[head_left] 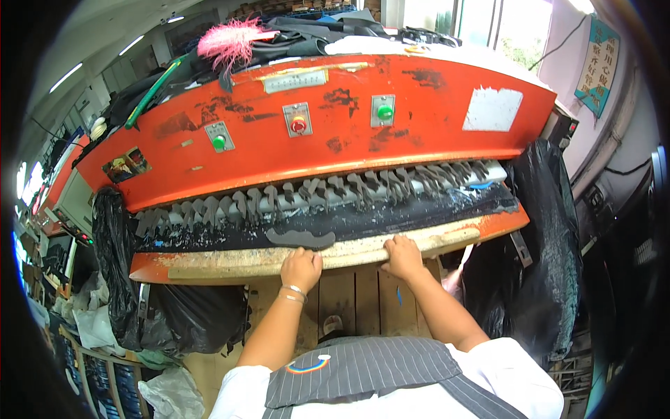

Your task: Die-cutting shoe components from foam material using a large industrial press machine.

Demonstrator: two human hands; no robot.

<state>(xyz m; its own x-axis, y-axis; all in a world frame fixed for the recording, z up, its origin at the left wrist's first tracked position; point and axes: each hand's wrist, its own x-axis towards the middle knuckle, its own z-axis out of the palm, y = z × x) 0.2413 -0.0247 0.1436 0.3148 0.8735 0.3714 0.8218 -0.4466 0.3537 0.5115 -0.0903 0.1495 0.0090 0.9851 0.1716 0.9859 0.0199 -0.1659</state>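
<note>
My left hand [302,270] grips the front edge of a long, worn cream-coloured board [356,250], fingers curled onto its top. To its right, my right hand [405,257] holds the same edge, its fingers bent over it. A wavy dark grey foam piece [300,239] lies just beyond my left hand, partly over the board's far edge. Behind the board runs a black bed [391,218] speckled with pale bits. Along its back, a row of dark grey cut pieces [244,202] stands against a long pale bar [296,200].
Above the bed spans a red machine beam [251,157] with green buttons [384,112] and a red button [299,125]. Black plastic bags [548,230] hang at both ends. Dark cloth and a pink fluffy item [230,43] lie on top. Below is a wooden slatted floor [366,300].
</note>
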